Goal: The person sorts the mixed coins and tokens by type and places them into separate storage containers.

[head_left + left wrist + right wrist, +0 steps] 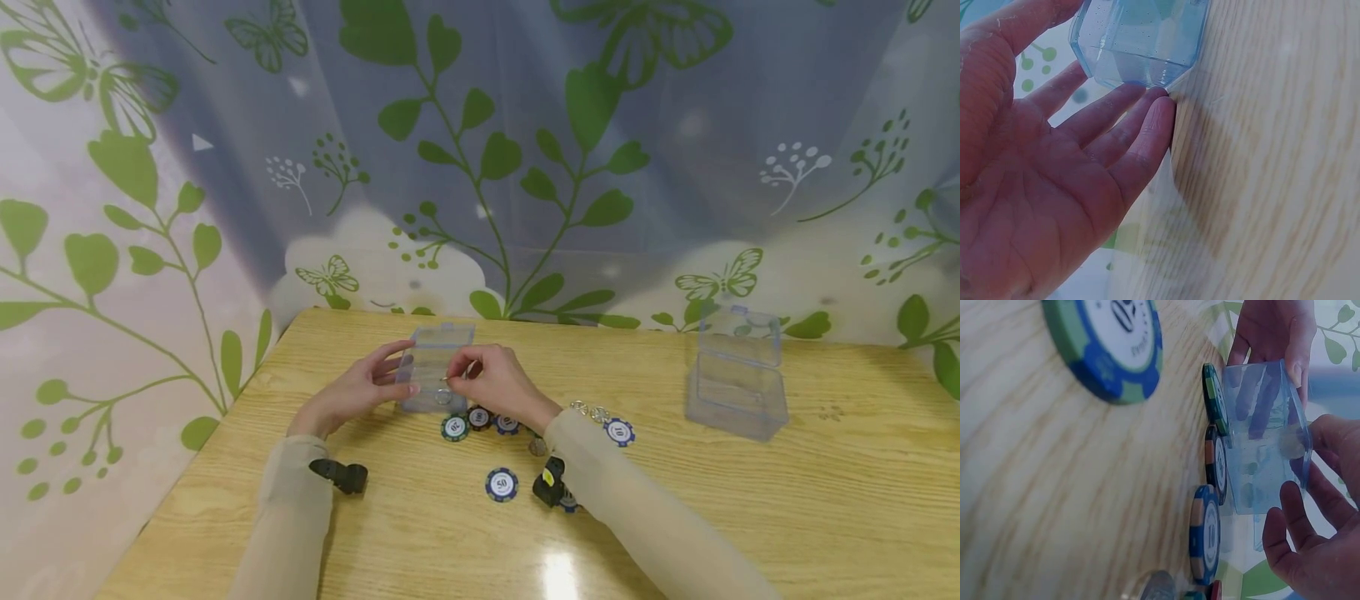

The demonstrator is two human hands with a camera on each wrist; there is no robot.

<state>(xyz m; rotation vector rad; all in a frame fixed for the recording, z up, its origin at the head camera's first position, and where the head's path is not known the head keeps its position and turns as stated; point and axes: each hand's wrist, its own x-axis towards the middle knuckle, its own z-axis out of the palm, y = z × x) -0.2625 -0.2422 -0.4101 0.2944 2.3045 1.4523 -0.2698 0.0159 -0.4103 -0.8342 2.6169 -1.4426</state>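
Note:
A clear, bluish plastic box stands on the table with its hinged lid raised at the back. My left hand holds the box at its left side, fingers against the wall and thumb at the top rim. Over the opening, my right hand pinches a small metal coin between thumb and fingertips. In the right wrist view, a pale round coin shows through the box wall. Poker chips, a green one, a black one and a blue one, lie along the box's front.
A second clear box stands to the right, lid raised. Metal coins and a blue chip lie beyond my right forearm. Nearer me are a blue chip marked 50 and another coin. A patterned curtain hangs behind the table.

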